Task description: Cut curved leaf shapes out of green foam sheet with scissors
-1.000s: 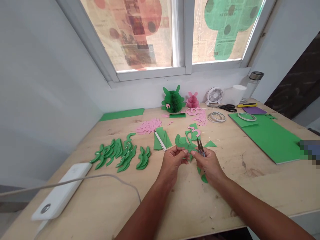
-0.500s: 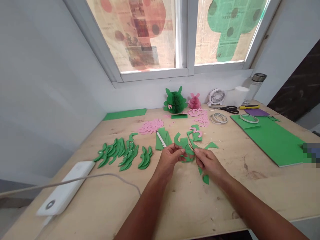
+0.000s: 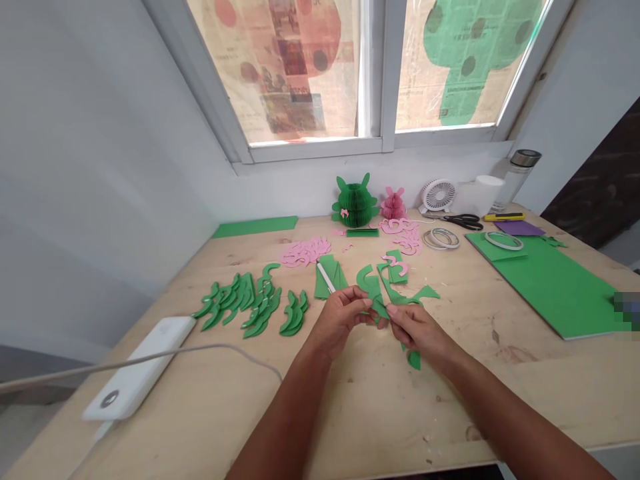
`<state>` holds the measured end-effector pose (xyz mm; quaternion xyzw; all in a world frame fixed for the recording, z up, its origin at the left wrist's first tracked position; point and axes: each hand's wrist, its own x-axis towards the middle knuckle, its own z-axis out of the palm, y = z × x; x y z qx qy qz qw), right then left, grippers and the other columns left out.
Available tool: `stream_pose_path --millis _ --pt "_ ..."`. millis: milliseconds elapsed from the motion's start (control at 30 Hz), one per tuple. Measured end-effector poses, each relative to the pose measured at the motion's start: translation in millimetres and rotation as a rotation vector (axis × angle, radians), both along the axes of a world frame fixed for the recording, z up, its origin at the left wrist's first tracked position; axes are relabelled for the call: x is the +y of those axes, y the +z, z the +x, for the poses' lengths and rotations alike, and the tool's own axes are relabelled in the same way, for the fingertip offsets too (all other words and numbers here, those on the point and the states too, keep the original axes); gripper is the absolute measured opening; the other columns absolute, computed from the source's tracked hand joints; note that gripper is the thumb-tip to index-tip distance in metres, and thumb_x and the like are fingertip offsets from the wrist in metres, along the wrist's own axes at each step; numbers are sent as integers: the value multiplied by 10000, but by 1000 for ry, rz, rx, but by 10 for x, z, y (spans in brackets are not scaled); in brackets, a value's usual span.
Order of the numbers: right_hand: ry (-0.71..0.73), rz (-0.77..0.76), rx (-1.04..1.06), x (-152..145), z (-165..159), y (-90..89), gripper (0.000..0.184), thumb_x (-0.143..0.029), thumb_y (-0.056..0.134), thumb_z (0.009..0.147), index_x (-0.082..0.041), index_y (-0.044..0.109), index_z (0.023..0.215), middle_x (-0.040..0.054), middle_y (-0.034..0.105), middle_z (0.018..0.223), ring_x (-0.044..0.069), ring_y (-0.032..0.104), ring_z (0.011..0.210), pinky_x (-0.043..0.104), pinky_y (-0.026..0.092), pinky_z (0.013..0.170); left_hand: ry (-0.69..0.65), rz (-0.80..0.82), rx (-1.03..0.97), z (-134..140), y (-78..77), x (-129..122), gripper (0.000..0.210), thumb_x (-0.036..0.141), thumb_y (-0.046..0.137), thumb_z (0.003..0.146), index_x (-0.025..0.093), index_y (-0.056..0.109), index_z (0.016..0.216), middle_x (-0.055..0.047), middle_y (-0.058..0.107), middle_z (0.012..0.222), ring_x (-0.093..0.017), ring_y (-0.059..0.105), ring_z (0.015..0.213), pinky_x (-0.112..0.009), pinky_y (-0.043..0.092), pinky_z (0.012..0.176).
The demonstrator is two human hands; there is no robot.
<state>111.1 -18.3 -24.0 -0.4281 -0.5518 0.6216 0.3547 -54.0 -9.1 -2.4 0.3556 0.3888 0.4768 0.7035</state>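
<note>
In the head view my left hand (image 3: 346, 313) is closed, its thumb and fingers pinching a small piece of green paper (image 3: 380, 309). My right hand (image 3: 414, 328) grips the same paper from the other side, also closed. The fingers partly cover its outline. Beneath and behind the hands lie green paper offcuts (image 3: 426, 292), one with a curved strip shape (image 3: 365, 271). A white pen (image 3: 326, 276) rests on green paper just beyond my left hand. Left of it are stacks of green curved cut-outs (image 3: 294, 313).
Pink paper cut-outs (image 3: 307, 252) lie farther back. Green (image 3: 355, 202) and pink (image 3: 393, 205) honeycomb paper figures stand against the wall. To the right are tape rolls (image 3: 442, 239), scissors (image 3: 463, 221), a yellow cutter (image 3: 505, 217) and a green sheet (image 3: 555, 287). A white power bank (image 3: 143, 373) with a cable sits left.
The green paper between my hands has turned and now lies flatter across both fingertips. A thin dark edge by my right fingers no longer shows. The view has shifted slightly.
</note>
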Motion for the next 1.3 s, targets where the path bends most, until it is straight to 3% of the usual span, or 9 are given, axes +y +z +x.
stream_pose_path --millis 333,933,1167,1300 --pt "-27 20 -22 -22 -9 37 491 -582 481 793 -135 619 640 -81 321 378 63 217 354 209 172 378 -28 -22 -84 -25 -14 -1 187 214 747 612 148 582 668 -6 602 580 -130 584 548 -269 465 594" --pt "-25 -11 -39 -16 12 40 476 -554 483 806 -141 629 620 -70 352 360 64 228 342 214 173 372 -49 5 -49 -22 -2 -4 175 221 747 620 144 595 663 -10 606 562 -132 582 544 -274 463 601" --pt "-93 94 -41 -14 -2 33 487 -528 533 787 -184 394 471 -70 278 427 70 211 411 237 139 414 -52 -16 -76 -10 5 -6 177 212 750 623 147 591 664 4 594 554 -128 590 540 -259 458 588" --pt "-170 104 -43 -19 -5 42 432 -550 517 790 -163 543 601 -74 272 450 79 213 424 233 149 418 5 -19 -76 -13 -11 8 203 201 765 601 150 587 683 22 577 553 -120 583 532 -252 456 576"
